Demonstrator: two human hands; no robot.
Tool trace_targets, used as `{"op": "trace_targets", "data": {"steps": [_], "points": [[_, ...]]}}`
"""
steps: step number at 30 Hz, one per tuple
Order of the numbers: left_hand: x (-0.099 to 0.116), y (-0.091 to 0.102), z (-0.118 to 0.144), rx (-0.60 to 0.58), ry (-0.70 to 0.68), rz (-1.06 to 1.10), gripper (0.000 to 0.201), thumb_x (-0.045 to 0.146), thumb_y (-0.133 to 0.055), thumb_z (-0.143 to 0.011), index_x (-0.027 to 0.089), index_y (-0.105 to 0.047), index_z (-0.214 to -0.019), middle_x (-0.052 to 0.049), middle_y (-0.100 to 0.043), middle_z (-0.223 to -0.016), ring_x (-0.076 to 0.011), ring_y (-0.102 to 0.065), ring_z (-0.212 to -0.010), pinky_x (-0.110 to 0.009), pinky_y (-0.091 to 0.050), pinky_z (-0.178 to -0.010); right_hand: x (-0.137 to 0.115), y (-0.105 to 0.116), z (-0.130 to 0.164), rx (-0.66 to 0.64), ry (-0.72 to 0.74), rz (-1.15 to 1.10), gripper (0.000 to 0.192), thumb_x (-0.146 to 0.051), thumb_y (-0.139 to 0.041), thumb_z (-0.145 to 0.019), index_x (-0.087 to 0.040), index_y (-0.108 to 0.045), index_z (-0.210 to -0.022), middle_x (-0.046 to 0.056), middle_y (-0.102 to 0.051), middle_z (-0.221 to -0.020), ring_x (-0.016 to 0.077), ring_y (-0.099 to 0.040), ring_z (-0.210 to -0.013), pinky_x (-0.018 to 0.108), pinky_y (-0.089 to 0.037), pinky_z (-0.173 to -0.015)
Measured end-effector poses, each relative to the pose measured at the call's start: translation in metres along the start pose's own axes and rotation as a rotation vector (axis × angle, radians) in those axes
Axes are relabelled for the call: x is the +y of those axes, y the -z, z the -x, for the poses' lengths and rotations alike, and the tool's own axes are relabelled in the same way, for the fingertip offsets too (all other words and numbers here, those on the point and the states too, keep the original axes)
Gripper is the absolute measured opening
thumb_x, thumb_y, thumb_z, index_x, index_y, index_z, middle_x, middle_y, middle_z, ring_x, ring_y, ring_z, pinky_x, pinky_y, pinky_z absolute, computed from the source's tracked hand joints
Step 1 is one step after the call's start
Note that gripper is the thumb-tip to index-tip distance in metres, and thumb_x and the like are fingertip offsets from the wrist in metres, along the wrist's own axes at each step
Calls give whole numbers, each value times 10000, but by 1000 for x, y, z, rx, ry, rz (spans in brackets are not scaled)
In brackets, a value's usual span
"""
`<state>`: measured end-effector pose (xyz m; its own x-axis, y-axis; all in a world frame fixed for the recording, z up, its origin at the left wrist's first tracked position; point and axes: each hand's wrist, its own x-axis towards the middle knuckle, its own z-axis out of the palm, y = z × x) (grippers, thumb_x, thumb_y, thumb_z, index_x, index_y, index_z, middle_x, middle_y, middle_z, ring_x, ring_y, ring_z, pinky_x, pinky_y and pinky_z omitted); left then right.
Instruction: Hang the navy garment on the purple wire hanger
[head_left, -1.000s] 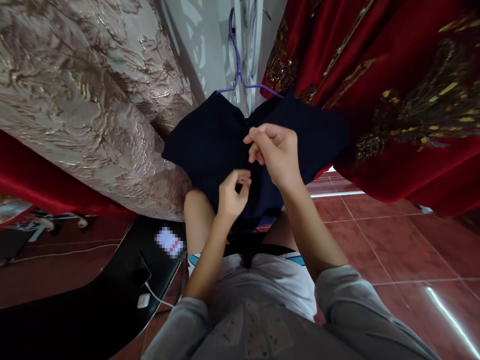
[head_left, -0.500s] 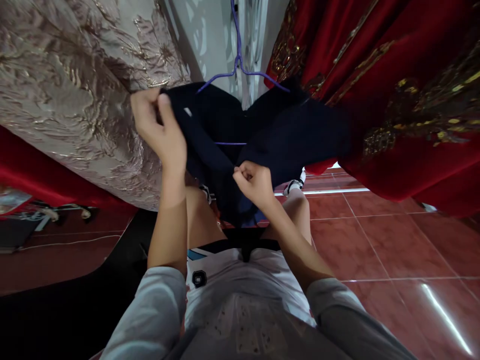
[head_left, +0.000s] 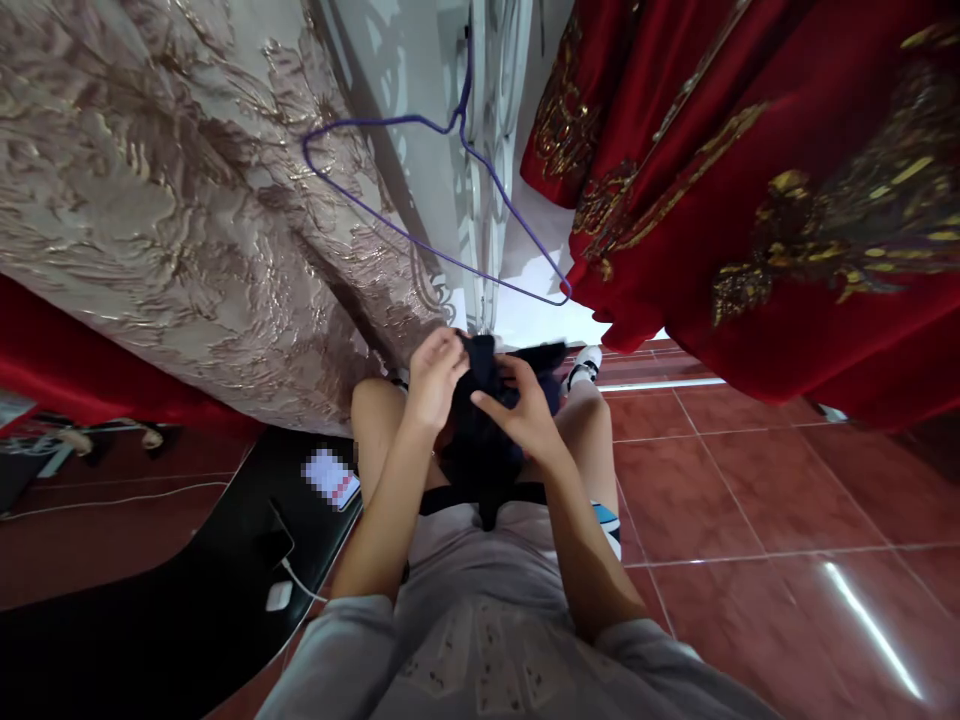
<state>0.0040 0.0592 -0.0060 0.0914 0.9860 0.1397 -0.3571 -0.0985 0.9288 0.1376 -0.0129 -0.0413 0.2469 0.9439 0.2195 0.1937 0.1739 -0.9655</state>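
A dark navy garment [head_left: 484,440] hangs bunched between my knees, its exact cut hidden in the folds. My left hand [head_left: 436,380] pinches its upper edge, with the fingers closed on the cloth. On the other side, my right hand [head_left: 523,408] curls its fingers over the cloth, thumb held apart from them. Above both hands a bare purple wire hanger [head_left: 405,240] hangs tilted, touched by neither hand.
Cream embossed fabric [head_left: 187,200] drapes at left, and a red gown with gold trim [head_left: 712,200] at right. A white metal rack [head_left: 484,180] stands between them. On the black seat [head_left: 187,590] lie a phone [head_left: 330,478] and a white charger [head_left: 279,596].
The garment has come off the purple hanger and moved down toward my lap. My hands have drawn closer together. The hanger now swings askew, and the phone on the seat has come into view.
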Motion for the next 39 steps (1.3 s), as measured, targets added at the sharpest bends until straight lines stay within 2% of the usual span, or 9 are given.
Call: {"op": "trace_targets", "data": {"steps": [6, 10, 15, 18, 23, 29, 34, 37, 39], "points": [[36, -5, 13, -202, -499, -516, 137, 313, -685, -967, 230, -759, -1048, -88, -702, -1114, -224, -652, -1131, -346, -514, -1041, -34, 7, -28, -336, 64, -8, 199, -328, -553, -925, -190, -615, -796, 16, -639, -757, 171, -572, -703, 303, -490, -689], [20, 33, 14, -565, -224, -523, 281, 388, -649, -988, 235, -706, -1217, -68, -745, -988, -237, -726, -983, -340, -586, -888, -55, 21, -73, -328, 274, 40, 200, -299, -525, -941, -208, -696, -893, 23, -714, -913, 209, -659, -943, 350, -538, -915], [-4, 78, 15, -882, -77, -837, 268, 401, -717, -918, 227, -681, -718, 2, -625, -608, -163, -543, -486, -259, -435, -519, -44, 21, -134, -47, 347, 113, 198, -330, -541, -957, -206, -694, -938, 44, -695, -894, 202, -644, -902, 362, -539, -930], [10, 103, 1, -705, -81, -887, 299, 398, -747, -873, 239, -648, -639, 6, -571, -543, -159, -468, -452, -265, -368, -511, -36, 44, -138, -9, 358, 242, 196, -329, -577, -943, -201, -657, -817, 14, -606, -741, 161, -540, -705, 329, -510, -756], [74, 122, -45, -454, -155, -932, 334, 300, -753, -836, 215, -585, -560, -26, -543, -609, -176, -462, -581, -279, -381, -637, -58, 103, -117, 38, 408, 391, 317, -386, -708, -880, -186, -598, -659, -15, -456, -625, 110, -428, -602, 268, -370, -594], [129, 92, -71, -249, -536, -979, 331, 138, -704, -803, 204, -486, -563, -40, -551, -796, -204, -514, -762, -337, -437, -896, -60, 94, -110, 74, 350, 363, 482, -471, -682, -915, -189, -465, -590, -30, -359, -567, 85, -354, -528, 258, -310, -520], [144, 68, -82, -114, -595, -768, 132, 151, -726, -849, 220, -633, -786, -32, -653, -906, -232, -628, -977, -347, -458, -1028, -51, 77, -96, -102, 295, 244, 363, -485, -623, -952, -179, -639, -758, 13, -589, -673, 146, -551, -629, 281, -481, -601], [147, 53, -94, -203, -630, -855, 47, 218, -615, -988, 193, -643, -1015, -26, -677, -921, -202, -658, -1005, -400, -454, -1082, -59, 90, -91, -52, 387, 269, 226, -402, -670, -914, -194, -730, -981, 49, -719, -902, 215, -686, -836, 351, -579, -778], [149, 46, -98, -303, -676, -1007, 147, 278, -519, -1053, 191, -630, -1096, -36, -687, -946, -199, -667, -1007, -400, -472, -1063, -67, 107, -92, 146, 459, 305, 391, -331, -708, -869, -212, -702, -1241, 85, -731, -1145, 252, -717, -991, 386, -587, -873]]}}
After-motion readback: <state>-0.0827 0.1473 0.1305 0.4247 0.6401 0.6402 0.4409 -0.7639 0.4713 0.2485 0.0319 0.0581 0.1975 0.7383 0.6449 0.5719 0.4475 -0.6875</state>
